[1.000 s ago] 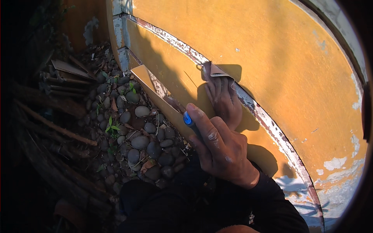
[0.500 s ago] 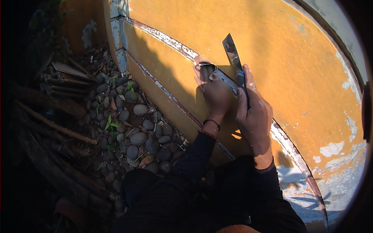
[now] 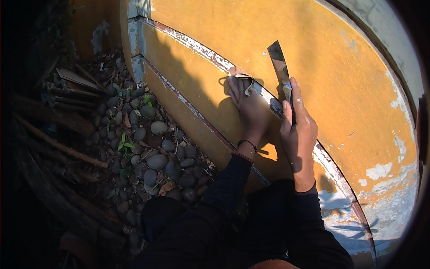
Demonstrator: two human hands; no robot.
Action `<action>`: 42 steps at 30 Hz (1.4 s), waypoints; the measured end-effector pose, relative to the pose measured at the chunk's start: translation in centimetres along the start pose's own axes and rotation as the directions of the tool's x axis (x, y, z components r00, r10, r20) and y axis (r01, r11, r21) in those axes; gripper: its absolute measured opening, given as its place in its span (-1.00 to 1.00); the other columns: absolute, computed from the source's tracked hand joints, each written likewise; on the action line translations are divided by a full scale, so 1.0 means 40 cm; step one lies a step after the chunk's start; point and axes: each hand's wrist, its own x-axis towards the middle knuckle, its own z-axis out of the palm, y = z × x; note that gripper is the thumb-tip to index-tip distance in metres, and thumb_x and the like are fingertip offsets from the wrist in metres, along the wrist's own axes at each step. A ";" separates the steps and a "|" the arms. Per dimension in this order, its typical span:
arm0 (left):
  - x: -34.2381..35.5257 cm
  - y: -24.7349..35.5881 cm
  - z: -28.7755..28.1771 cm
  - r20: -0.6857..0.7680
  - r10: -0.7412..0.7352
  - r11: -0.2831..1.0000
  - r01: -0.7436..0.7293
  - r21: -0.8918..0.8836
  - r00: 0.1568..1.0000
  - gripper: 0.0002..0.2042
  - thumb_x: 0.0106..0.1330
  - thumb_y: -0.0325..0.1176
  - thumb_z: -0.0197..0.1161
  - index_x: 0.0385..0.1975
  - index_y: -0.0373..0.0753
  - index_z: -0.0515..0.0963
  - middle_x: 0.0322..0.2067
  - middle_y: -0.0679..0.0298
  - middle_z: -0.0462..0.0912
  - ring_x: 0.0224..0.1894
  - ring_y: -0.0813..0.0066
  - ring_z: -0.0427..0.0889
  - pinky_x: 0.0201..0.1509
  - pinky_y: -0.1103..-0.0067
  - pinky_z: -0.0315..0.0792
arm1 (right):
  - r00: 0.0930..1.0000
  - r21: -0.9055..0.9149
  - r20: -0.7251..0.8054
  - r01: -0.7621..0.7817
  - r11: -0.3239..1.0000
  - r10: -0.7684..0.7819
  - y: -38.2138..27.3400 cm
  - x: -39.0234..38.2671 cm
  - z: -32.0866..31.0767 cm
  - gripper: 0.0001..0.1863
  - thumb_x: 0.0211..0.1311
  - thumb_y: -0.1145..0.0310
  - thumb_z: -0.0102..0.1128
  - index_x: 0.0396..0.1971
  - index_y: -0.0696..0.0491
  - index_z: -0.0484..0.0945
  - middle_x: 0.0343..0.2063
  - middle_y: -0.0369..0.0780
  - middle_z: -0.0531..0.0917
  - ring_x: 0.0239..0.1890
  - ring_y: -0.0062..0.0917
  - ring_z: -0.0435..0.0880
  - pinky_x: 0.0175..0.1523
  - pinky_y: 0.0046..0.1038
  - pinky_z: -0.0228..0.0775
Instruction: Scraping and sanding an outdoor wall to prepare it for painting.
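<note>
My left hand (image 3: 249, 107) presses a folded piece of sandpaper (image 3: 242, 77) against the pale moulding strip (image 3: 197, 47) that runs across a yellow painted wall (image 3: 340, 58). My right hand (image 3: 299, 130) grips the handle of a putty knife (image 3: 280, 67), whose flat metal blade points up and away, close to the wall just right of my left hand. A dark band circles my left wrist. Both sleeves are dark.
Grey river stones (image 3: 156, 154) with a few green sprouts lie at the wall's foot to the left. Old planks and sticks (image 3: 67, 85) are piled in shadow beyond them. Paint is flaking white (image 3: 380, 170) low on the wall at the right.
My right hand has lifted the putty knife from low beside the moulding up to the right of my left hand, blade now pointing upward. My left hand stays on the moulding.
</note>
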 end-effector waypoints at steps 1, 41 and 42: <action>0.000 -0.002 0.001 -0.012 0.015 1.000 -0.015 -0.012 1.000 -0.43 0.60 -0.10 -0.31 0.37 -0.46 0.20 0.46 -0.20 0.00 0.54 -0.14 -0.17 0.54 0.10 -0.29 | 0.978 -0.091 0.184 -0.084 0.992 0.100 -0.006 -0.007 -0.012 -0.53 0.40 0.36 0.12 0.31 -0.09 0.44 -0.31 0.00 0.70 -0.32 -0.09 0.71 -0.22 -0.26 0.52; 0.303 0.007 -0.065 -0.010 0.302 0.953 -0.301 0.021 0.953 -0.51 0.55 -0.32 -0.16 0.41 -0.41 0.15 0.46 -0.20 0.00 0.51 -0.20 -0.08 0.55 0.20 -0.08 | 0.981 0.132 -0.193 0.018 0.991 0.008 0.061 -0.034 -0.034 -0.54 0.48 0.49 -0.12 0.34 0.19 0.34 0.07 -0.16 0.65 -0.47 -0.70 0.43 -0.33 -0.61 0.32; 0.281 0.021 -0.063 -0.008 0.269 0.963 -0.269 0.002 0.963 -0.54 0.52 -0.38 -0.12 0.36 -0.46 0.23 0.45 -0.21 0.01 0.51 -0.20 -0.06 0.54 0.22 -0.06 | 0.986 0.144 -0.145 -0.059 0.988 0.080 0.060 -0.038 -0.033 -0.54 0.48 0.49 -0.12 0.34 0.19 0.34 0.07 -0.16 0.65 -0.47 -0.70 0.43 -0.33 -0.61 0.32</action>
